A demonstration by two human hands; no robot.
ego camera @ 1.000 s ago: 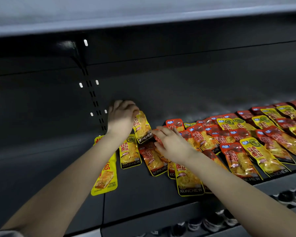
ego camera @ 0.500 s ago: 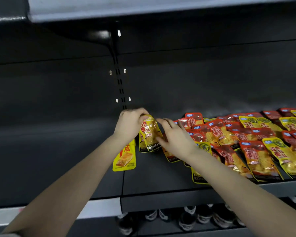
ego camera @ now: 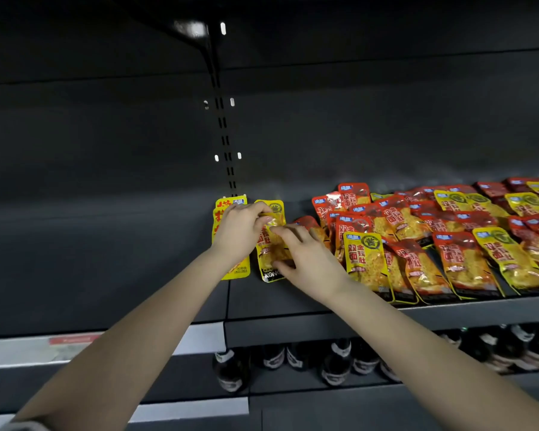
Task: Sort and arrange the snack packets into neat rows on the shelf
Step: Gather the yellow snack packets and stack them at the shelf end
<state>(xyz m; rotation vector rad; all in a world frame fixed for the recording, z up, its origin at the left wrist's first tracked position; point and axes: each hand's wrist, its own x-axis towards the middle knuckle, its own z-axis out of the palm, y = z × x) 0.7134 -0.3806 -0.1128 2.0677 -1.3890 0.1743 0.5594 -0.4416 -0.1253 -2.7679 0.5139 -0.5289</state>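
Note:
A yellow snack packet (ego camera: 269,253) lies flat on the dark shelf (ego camera: 280,298), lengthwise toward the back. My left hand (ego camera: 241,230) pinches its top edge and my right hand (ego camera: 305,256) presses on its lower right side. Under my left hand sits a plain yellow packet (ego camera: 235,270) at the shelf's left end. To the right spreads a mass of red packets (ego camera: 458,262) and yellow packets (ego camera: 366,258), overlapping in rough rows. A red packet (ego camera: 308,223) lies partly hidden behind my right hand.
The black back wall carries a slotted upright (ego camera: 226,144). An upper shelf bracket (ego camera: 193,29) hangs overhead. Dark bottles (ego camera: 336,362) stand on the lower shelf. The adjoining shelf section (ego camera: 106,269) lies to the left.
The yellow packet went from held up and tilted to lying flat next to the plain yellow one. Both hands came together on it. The view shifted left and closer.

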